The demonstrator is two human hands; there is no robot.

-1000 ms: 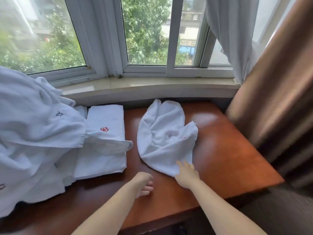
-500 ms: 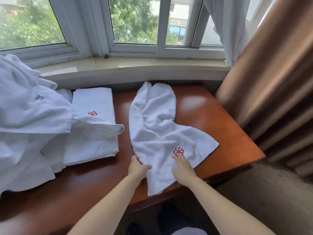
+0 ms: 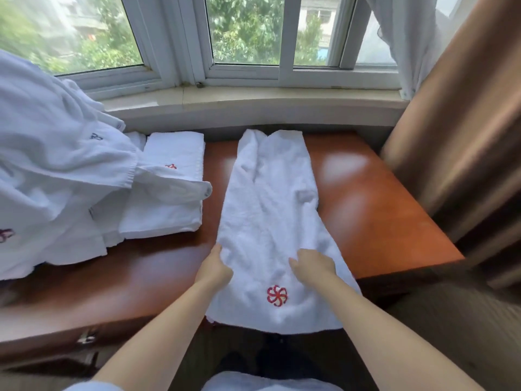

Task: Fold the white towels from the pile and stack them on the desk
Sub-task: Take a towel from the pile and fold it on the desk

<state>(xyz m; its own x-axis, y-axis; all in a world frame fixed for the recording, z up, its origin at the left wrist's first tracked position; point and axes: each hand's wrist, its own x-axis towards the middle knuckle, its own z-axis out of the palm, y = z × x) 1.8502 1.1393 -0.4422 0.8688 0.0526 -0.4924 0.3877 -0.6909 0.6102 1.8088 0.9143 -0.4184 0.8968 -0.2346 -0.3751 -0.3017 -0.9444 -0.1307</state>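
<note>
both hands pin the lengthwise white towel (image 3: 267, 210) on the tabletop (image 3: 375, 210): left hand (image 3: 215, 268) fingers pinch its edge, right hand (image 3: 311, 263) fingers grip a fold, readying a fold beside the folded stack (image 3: 172, 193).

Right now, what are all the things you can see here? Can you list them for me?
Towel being spread: one, white with a red flower logo, middle of the desk, near end hanging over the front edge.
Folded towels: a small stack, white, left of the spread towel; exact count unclear.
Towel pile: one heap, white, far left, draped partly over the folded stack.
Desk: one, reddish-brown wood, under everything.
Window: white frames, green trees outside, behind the desk.
Sheer curtain: one, white, upper right.
Heavy curtain: one, brown, right side.
Left hand: gripping the towel's left edge.
Right hand: pressing on the towel.
</note>
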